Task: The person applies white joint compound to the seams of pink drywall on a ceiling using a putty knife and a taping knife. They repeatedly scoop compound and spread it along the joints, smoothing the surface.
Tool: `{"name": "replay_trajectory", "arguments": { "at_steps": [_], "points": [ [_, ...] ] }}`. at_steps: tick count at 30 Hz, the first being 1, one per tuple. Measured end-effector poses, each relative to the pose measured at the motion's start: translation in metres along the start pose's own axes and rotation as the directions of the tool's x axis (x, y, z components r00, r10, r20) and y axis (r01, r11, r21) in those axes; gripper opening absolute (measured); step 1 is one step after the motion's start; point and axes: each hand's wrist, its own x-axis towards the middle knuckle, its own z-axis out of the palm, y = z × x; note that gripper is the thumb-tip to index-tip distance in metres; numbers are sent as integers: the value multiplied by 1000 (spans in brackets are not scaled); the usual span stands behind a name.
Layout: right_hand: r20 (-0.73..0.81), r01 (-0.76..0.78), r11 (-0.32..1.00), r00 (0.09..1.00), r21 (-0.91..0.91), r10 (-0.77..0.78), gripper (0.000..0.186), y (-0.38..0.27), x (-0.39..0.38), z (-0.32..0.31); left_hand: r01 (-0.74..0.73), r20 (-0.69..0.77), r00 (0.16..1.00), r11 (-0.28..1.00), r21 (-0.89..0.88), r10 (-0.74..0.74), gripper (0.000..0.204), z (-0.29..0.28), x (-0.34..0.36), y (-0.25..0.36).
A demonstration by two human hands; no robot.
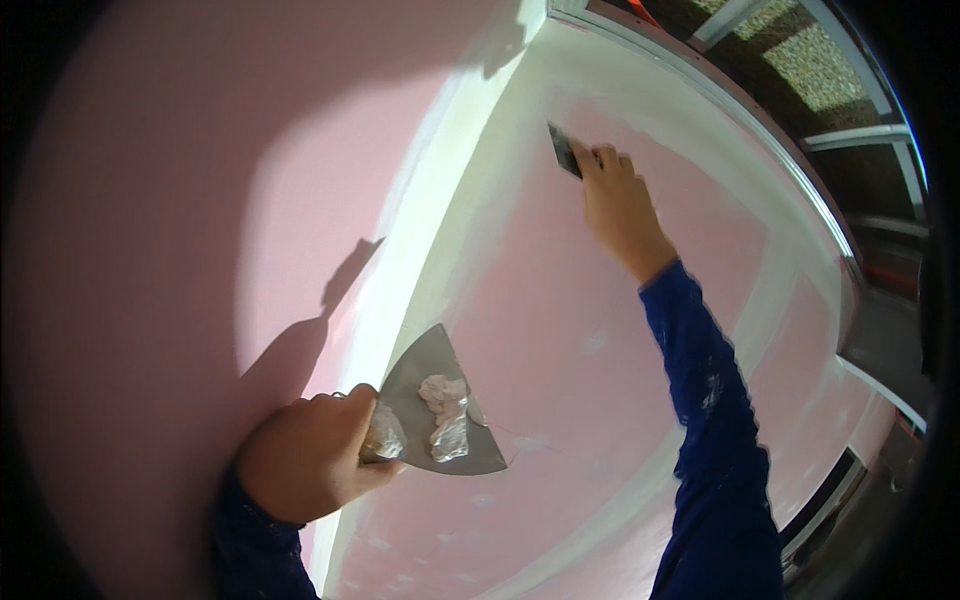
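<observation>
My left hand (315, 450) is closed around the handle of a wide putty knife (400, 385), whose broad grey blade fans out to the right. A lump of pale joint compound (447, 410) sits on that blade. Higher up and to the right, my right hand (620, 200) grips a smaller putty knife (562, 150), its dark blade at the pink drywall panel (600, 270). Whether the blade touches the surface I cannot tell. Pale compound runs down the corner seam (430, 210) between the two walls.
A second pink wall (170, 200) rises on the left, with shadows of my arm and tool on it. White trim (740, 120) edges the panel at the upper right, beside framing bars (870, 137). A dark opening (820, 495) shows at the lower right.
</observation>
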Motion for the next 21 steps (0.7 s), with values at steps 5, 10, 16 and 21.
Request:
{"name": "replay_trajectory", "arguments": {
  "at_steps": [5, 10, 16, 21],
  "points": [
    [212, -281, 482, 958, 830, 193, 38, -31, -151, -65, -10, 117, 993, 997, -72, 19, 46, 6, 11, -6],
    [591, -620, 62, 769, 782, 244, 38, -57, -273, -104, 47, 214, 976, 935, -350, 31, 48, 87, 22, -2],
    [445, -437, -81, 885, 896, 137, 55, -130, -351, -127, 170, 255, 966, 835, -523, -37, 47, 193, -19, 15],
    [502, -441, -459, 865, 771, 14, 39, -159, -412, -133, 255, 370, 927, 829, -498, -63, 43, 242, -49, 40]
  ]
}}
